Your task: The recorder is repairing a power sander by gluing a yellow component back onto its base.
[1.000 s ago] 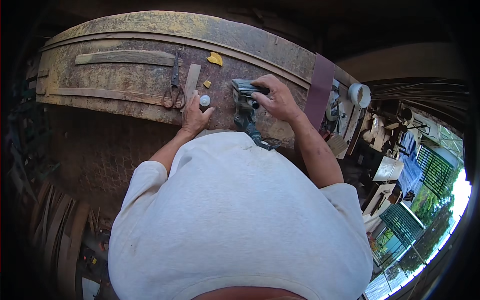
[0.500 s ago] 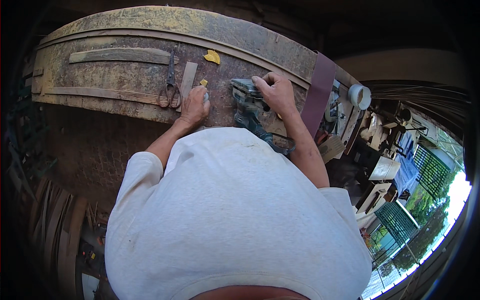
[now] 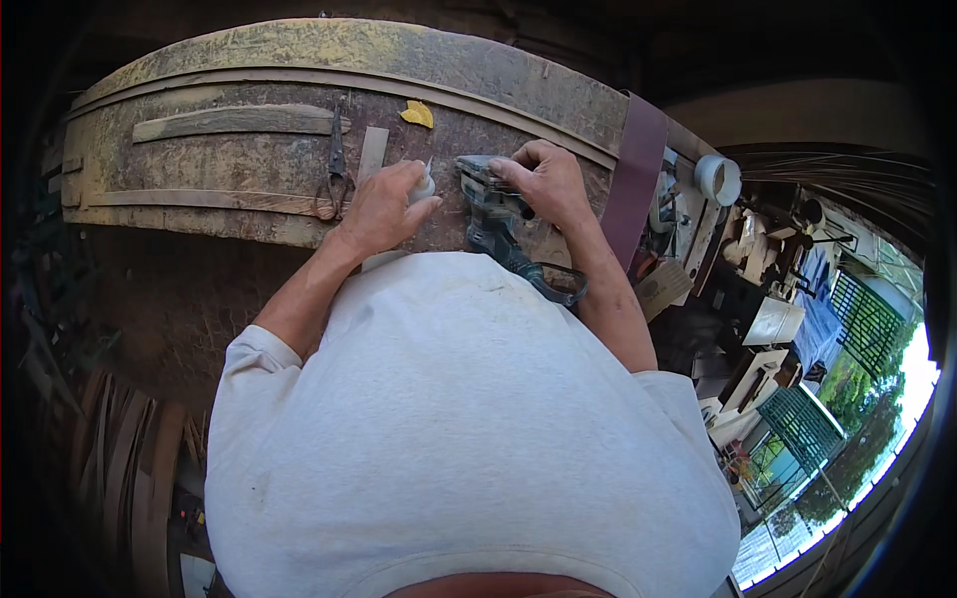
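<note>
A small white bottle [image 3: 424, 185] is clasped in the left hand [image 3: 384, 206], just left of the sander [image 3: 490, 204]. The sander, grey-blue and dusty, is gripped from above by the right hand [image 3: 543, 179], fingers closed over its front.

Only real package here is the small white bottle [image 3: 425, 185] with a pointed nozzle. It's sitting in the left hand [image 3: 384, 206], fingers wrapped round it, tip poking up, right next to the grey-green power tool [image 3: 493, 209] on the workbench [image 3: 239, 60]. Off to the right of that bench there's a white roll-shaped tub or tape [image 3: 718, 179] and a pale box [image 3: 774, 321] lower down, both too blurry to tell more. No labels, signs or screens I can make out.
</note>
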The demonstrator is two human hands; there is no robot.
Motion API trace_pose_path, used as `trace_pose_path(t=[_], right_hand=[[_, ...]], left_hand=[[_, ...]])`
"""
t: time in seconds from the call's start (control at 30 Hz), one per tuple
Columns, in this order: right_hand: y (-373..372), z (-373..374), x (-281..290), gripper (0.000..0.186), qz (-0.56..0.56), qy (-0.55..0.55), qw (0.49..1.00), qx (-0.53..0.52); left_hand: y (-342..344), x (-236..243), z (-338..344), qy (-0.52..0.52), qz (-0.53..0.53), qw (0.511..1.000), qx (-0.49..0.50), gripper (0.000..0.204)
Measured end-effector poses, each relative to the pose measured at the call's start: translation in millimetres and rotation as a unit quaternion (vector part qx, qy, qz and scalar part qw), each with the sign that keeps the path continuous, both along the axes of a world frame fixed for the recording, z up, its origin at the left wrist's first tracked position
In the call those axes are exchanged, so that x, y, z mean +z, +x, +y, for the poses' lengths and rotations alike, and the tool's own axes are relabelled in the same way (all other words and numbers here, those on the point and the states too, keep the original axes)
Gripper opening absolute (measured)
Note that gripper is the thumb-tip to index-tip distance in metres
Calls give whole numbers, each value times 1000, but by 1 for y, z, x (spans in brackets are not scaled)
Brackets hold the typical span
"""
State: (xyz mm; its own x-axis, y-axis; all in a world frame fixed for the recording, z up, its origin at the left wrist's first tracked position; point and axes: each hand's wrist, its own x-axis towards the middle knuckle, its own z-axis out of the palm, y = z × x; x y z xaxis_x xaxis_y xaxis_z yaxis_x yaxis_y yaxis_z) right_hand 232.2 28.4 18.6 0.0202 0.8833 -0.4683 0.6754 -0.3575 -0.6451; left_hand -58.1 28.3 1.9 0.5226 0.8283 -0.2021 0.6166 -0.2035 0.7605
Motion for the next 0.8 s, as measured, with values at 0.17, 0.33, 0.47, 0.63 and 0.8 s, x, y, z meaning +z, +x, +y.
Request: trace_pose_path(t=[0.17,0.33,0.47,0.63,0.8], right_hand=[[26,-29,-12,32,128,100,987,-6],[26,-46,-16,48,58,142,988,-23],[16,-43,-11,42,82,130,983,-98],[18,-51,-8,43,5,195,979,-62],[5,-51,-3,47,11,119,988,-102]], left_hand=[[-1,-2,2,109,-55,993,-7,40],[6,8,11,21,-17,999,-29,44],[16,9,6,65,-58,996,-30,41],[22,20,3,73,-58,995,-27,46],[23,28,6,52,-44,997,-43,50]])
